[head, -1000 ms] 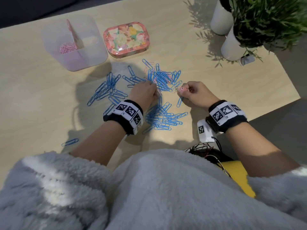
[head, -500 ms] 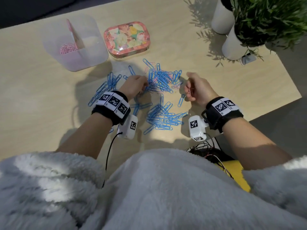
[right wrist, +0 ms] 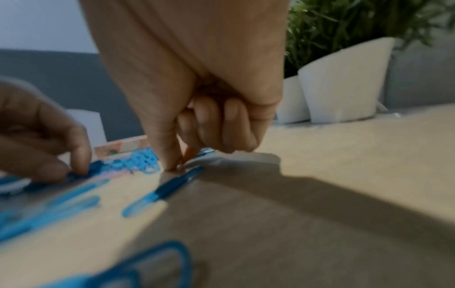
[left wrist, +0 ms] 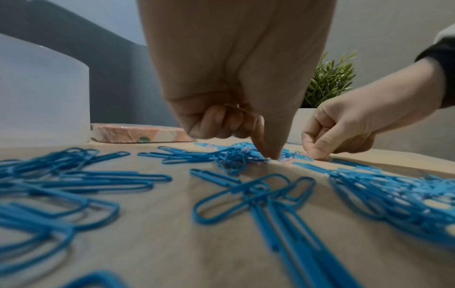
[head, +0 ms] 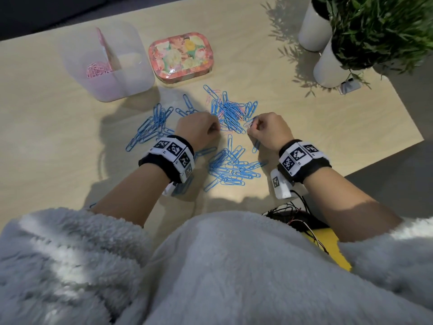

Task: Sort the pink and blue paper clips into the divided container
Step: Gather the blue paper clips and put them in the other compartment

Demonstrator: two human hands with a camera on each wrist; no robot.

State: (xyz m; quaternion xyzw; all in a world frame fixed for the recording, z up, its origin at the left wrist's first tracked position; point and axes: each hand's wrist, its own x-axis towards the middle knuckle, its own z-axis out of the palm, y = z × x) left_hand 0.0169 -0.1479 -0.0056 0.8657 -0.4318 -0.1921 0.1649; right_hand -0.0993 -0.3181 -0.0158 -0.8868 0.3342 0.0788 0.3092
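Observation:
Blue paper clips (head: 230, 113) lie in loose piles on the wooden table, with a few pink paper clips (head: 219, 116) mixed into the far pile. My left hand (head: 217, 129) has its fingers curled, and its thumb and forefinger (left wrist: 269, 155) pinch down on a pink clip at that pile's left edge. My right hand (head: 249, 127) pinches a pale pink clip at the pile's right edge, fingertips (right wrist: 172, 167) on the table. The translucent divided container (head: 131, 73) stands at the far left, with pink clips (head: 96, 71) in its left compartment.
A flowered tin (head: 180, 56) sits just right of the container. Two white plant pots (head: 328, 66) stand at the far right corner. More blue clips (head: 232, 171) lie between my wrists and left of my left hand (head: 152, 125). Wires and a yellow object (head: 328, 240) lie near my body.
My left hand shifted left, then came back to the far pile's edge. My right hand, holding a pink clip, tilted up and then lowered its fingertips to the table by the pile.

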